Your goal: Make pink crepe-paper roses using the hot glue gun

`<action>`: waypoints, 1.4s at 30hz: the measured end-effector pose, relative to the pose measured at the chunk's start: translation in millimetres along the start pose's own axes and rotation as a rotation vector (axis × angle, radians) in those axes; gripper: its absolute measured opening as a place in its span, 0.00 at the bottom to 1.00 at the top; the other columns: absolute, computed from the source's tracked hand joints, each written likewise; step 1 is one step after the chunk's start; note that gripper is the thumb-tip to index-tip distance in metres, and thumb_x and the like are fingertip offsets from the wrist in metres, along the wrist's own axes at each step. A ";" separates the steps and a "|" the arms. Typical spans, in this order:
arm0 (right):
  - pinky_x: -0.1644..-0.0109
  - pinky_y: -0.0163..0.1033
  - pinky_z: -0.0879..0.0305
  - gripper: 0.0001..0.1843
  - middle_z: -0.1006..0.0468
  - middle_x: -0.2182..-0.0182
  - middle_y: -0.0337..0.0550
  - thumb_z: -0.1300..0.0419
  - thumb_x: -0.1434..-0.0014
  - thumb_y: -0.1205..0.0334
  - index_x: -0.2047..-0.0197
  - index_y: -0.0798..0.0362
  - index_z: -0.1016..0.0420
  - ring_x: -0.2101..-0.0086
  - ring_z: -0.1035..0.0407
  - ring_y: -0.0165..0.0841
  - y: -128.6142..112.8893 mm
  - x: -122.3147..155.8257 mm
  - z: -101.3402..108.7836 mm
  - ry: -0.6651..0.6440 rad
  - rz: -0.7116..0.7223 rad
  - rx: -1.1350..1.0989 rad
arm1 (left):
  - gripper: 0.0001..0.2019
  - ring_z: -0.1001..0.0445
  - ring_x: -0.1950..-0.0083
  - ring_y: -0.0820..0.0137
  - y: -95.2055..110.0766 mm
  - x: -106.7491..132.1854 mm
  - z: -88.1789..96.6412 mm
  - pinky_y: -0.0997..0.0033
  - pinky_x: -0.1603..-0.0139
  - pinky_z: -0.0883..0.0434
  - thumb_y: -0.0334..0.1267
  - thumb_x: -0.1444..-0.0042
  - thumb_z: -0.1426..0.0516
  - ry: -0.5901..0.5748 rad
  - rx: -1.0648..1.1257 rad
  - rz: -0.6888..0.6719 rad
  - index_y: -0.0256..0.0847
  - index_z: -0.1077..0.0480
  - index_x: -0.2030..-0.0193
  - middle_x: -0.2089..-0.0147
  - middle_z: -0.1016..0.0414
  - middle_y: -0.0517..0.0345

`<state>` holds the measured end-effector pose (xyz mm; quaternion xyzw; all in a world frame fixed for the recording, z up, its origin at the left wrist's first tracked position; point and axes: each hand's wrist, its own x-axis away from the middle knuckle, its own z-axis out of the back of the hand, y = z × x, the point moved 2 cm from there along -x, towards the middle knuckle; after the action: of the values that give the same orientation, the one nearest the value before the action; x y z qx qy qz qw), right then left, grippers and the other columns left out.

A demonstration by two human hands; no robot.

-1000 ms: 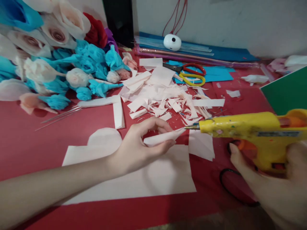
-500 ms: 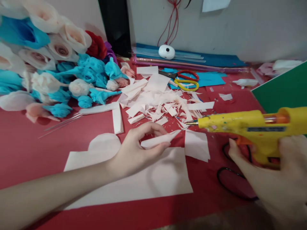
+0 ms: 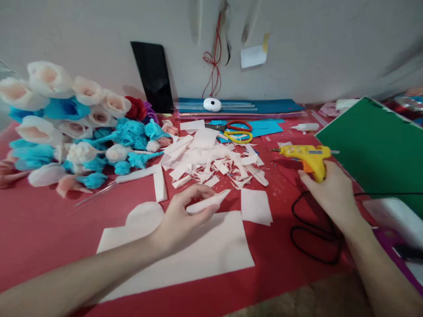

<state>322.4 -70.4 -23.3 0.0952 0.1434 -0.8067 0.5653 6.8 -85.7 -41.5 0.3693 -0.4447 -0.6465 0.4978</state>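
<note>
My left hand [image 3: 181,218] pinches a folded strip of pale pink crepe paper [image 3: 209,202] just above a large pale pink sheet [image 3: 205,253] on the red table. My right hand [image 3: 328,191] reaches far to the right and grips the handle of a yellow hot glue gun [image 3: 306,155], its nozzle pointing left, well away from the strip. The gun's black cord [image 3: 312,233] loops on the table below that hand. A small square of pink paper [image 3: 255,206] lies between the two hands.
A heap of pink paper scraps [image 3: 211,160] lies mid-table. Blue, white and red paper flowers [image 3: 76,136] are piled at the left. Red and yellow scissors [image 3: 236,131] lie at the back near blue sheets [image 3: 261,127]. A green board [image 3: 373,145] leans at the right.
My right hand carried the glue gun away from the paper strip, back and to the right. The camera tilted up and pulled back. My left hand kept its hold on the strip.
</note>
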 end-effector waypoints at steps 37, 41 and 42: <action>0.63 0.35 0.38 0.10 0.25 0.68 0.41 0.49 0.42 0.69 0.60 0.55 0.28 0.66 0.31 0.30 -134.3 49.1 45.7 -0.504 0.991 -0.389 | 0.10 0.29 0.59 0.71 19.6 -0.1 9.8 0.72 0.54 0.31 0.36 0.47 0.43 -0.169 0.083 -0.098 0.46 0.26 0.59 0.62 0.23 0.58; 0.63 0.37 0.37 0.10 0.24 0.65 0.44 0.50 0.42 0.69 0.61 0.56 0.28 0.66 0.31 0.32 -134.6 49.4 50.0 -0.466 1.015 -0.415 | 0.09 0.27 0.59 0.70 25.3 0.1 13.7 0.72 0.54 0.30 0.36 0.49 0.42 -0.155 0.097 -0.056 0.45 0.25 0.61 0.62 0.23 0.58; 0.63 0.37 0.37 0.11 0.24 0.65 0.44 0.50 0.41 0.69 0.61 0.56 0.28 0.66 0.30 0.32 -134.1 50.0 51.4 -0.449 1.032 -0.421 | 0.08 0.27 0.59 0.70 27.1 0.3 14.6 0.71 0.54 0.30 0.36 0.50 0.42 -0.150 0.101 -0.037 0.44 0.24 0.62 0.62 0.23 0.57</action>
<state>179.7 -89.1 25.8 -0.1341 0.1122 -0.3826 0.9072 1.8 -85.9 -11.1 0.3525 -0.5058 -0.6584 0.4317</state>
